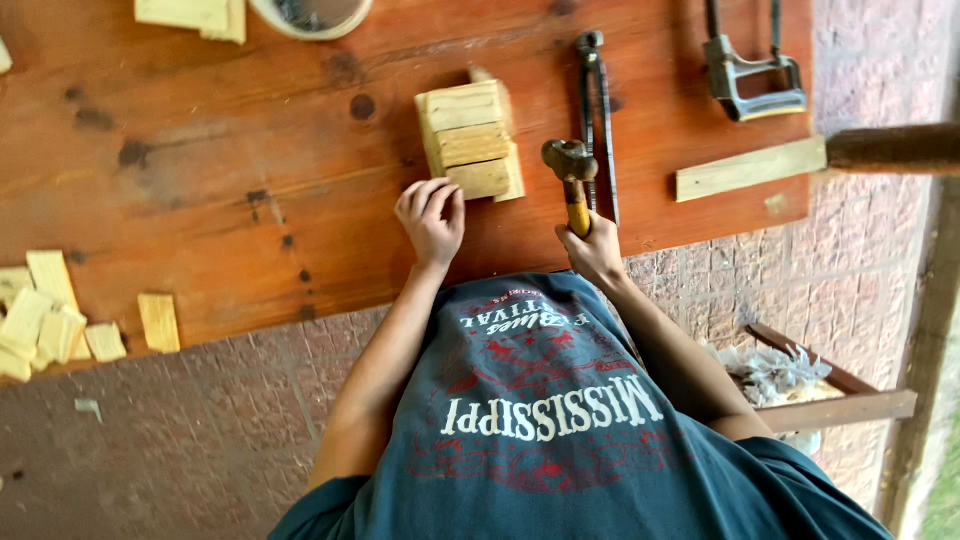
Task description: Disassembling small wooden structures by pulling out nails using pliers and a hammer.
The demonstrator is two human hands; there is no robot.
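Lying on a worn orange-brown wooden tabletop [220, 190] over a brick-paved floor [180, 440].

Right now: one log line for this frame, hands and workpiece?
left hand: resting beside stacked wood blocks | right hand: gripping hammer, head raised by blocks | pincers: lying on wooden table
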